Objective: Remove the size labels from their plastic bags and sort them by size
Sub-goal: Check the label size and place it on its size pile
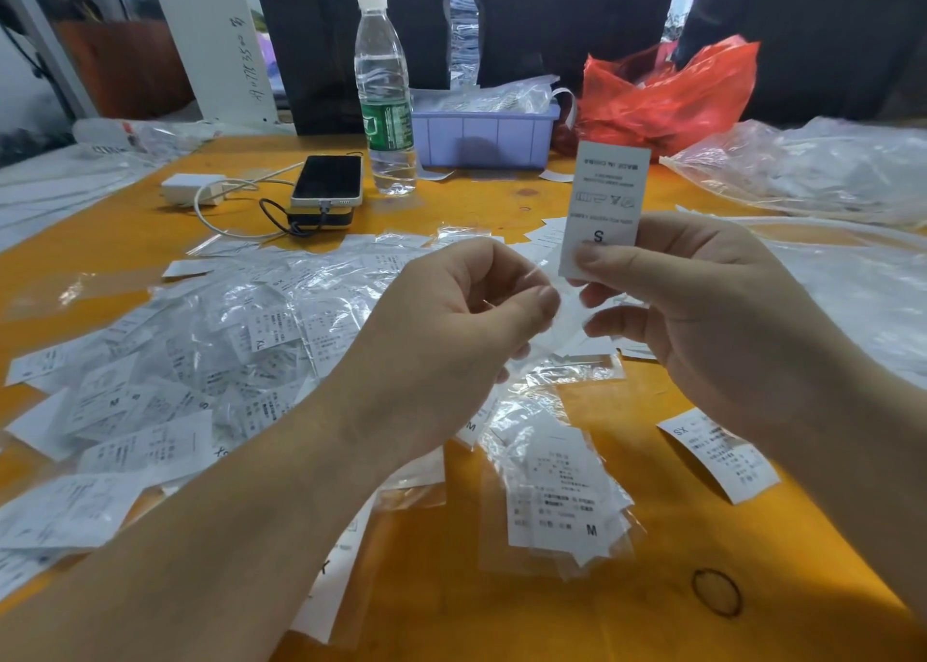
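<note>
My right hand [702,310] pinches a white label marked S [604,200] by its lower end and holds it upright above the table. Just to its left, my left hand [451,320] pinches a small clear plastic bag [567,320] that hangs between the two hands. A heap of bagged labels [241,340] covers the yellow table [501,621] on the left. A stack of M labels [567,506] lies below my hands. One XS label [717,453] lies at the right.
A water bottle [383,94], a phone [328,180] on a power bank with a cable, a purple bin [484,134] and a red plastic bag [667,92] stand at the back. Clear bags [812,169] pile up at the right. A rubber band [717,592] lies near the front.
</note>
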Available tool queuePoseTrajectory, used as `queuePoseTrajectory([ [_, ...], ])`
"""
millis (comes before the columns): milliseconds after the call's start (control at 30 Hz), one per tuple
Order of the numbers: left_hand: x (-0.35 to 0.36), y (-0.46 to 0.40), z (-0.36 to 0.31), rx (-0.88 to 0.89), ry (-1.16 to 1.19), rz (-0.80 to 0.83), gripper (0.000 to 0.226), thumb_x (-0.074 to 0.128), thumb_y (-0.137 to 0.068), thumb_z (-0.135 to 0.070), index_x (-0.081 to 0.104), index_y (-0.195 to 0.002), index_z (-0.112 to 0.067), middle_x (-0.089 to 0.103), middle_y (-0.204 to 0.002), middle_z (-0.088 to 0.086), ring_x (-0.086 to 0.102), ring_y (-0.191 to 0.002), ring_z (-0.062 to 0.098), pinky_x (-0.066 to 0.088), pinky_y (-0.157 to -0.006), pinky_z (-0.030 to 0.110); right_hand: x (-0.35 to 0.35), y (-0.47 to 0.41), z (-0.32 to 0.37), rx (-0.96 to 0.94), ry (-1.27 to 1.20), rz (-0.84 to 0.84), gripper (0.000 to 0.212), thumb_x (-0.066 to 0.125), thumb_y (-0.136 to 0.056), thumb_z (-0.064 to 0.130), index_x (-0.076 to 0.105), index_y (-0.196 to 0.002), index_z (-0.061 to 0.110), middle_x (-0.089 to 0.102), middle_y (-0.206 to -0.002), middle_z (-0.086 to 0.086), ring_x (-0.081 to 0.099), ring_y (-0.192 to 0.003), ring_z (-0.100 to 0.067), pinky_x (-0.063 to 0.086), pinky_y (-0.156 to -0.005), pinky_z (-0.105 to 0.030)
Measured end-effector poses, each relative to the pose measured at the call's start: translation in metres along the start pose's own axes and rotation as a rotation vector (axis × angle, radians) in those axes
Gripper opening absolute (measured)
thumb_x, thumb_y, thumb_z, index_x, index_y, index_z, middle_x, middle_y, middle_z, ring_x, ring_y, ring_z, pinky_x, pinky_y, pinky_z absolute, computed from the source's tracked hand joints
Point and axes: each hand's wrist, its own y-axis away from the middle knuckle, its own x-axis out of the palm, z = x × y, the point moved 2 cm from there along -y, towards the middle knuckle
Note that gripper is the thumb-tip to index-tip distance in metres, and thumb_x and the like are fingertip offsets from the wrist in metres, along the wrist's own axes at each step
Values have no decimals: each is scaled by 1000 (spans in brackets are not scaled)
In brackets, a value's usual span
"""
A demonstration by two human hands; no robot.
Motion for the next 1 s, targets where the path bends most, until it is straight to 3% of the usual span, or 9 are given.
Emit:
queuePoseTrajectory([
  [100,0,0,1,9,-1,-3,6,70,-87,-24,66,-83,-22,69,-74,-4,64,-65,9,52,-56,21,1,0,0,15,-19,77,32,68,-71,27,72,-101,17,71,-84,1,62,-73,-12,53,-65,-27],
  [267,0,0,-1,27,-28,-12,12,71,-83,-30,65,-82,-21,69,-72,-3,63,-62,9,52,-54,18,1,1,1,32,-39,220,23,73,-72,25,75,-94,18,71,-83,0,62,-72,-14,56,-65,-26],
  [367,-1,0,-1,27,-24,-17,13,72,-81,-33,65,-81,-21,69,-71,-5,63,-61,7,52,-54,17,2,2,2,13,-52,227,16,76,-76,21,77,-91,19,71,-82,-1,61,-71,-14,56,-63,-26],
  [500,0,0,-2,26,-5,-7,24,72,-77,-45,65,-81,-22,69,-72,-4,63,-62,6,50,-54,18,1,1,3,19,-40,217,23,71,-69,25,76,-91,18,71,-83,-2,62,-71,-15,56,-63,-26],
  [600,-1,-1,-1,12,5,-7,15,68,-77,-39,65,-79,-25,69,-72,-5,63,-62,6,50,-55,18,0,0,2,16,-34,210,21,79,-73,24,76,-92,17,70,-87,-5,61,-72,-16,54,-64,-26],
  [767,-2,0,-1,-10,15,-3,10,71,-87,-26,66,-80,-21,69,-74,-1,63,-62,5,51,-55,19,-1,-1,2,-2,-47,129,15,68,-77,20,77,-88,16,73,-95,-9,60,-78,-22,54,-63,-27],
  [900,-2,0,-2,-2,34,6,13,67,-88,-29,66,-85,-16,68,-72,-6,62,-63,5,50,-55,18,3,3,3,0,-32,159,20,74,-76,24,76,-93,14,72,-99,-12,60,-81,-23,54,-63,-26],
  [1000,-2,0,-3,-2,22,9,11,64,-92,-25,66,-87,-15,68,-72,-8,62,-62,4,50,-55,17,4,2,5,-2,-55,147,12,72,-76,26,74,-81,14,71,-97,-18,59,-77,-23,54,-62,-26],
])
